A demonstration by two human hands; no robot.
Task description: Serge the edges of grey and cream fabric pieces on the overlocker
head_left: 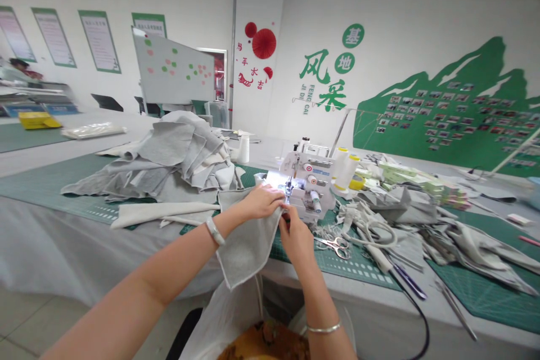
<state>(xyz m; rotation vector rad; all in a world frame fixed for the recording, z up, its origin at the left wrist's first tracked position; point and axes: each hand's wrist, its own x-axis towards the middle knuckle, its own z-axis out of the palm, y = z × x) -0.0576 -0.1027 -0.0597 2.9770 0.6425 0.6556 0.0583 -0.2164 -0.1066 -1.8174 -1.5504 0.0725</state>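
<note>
A white overlock sewing machine stands in front of me with its lamp lit over the presser foot. A grey fabric piece with a pale edge runs from the presser foot down over the table's front edge. My left hand lies flat on the fabric just left of the foot, fingers stretched toward it. Below the foot, my right hand is closed on the fabric's right edge, with thumb and fingers pinched together. Small scissors lie right of my right hand, among thread scraps.
A tall pile of grey fabric pieces sits left of the machine. Thread cones stand behind it on the right. More fabric scraps, a purple-handled tool and tweezers lie to the right. A person is far left.
</note>
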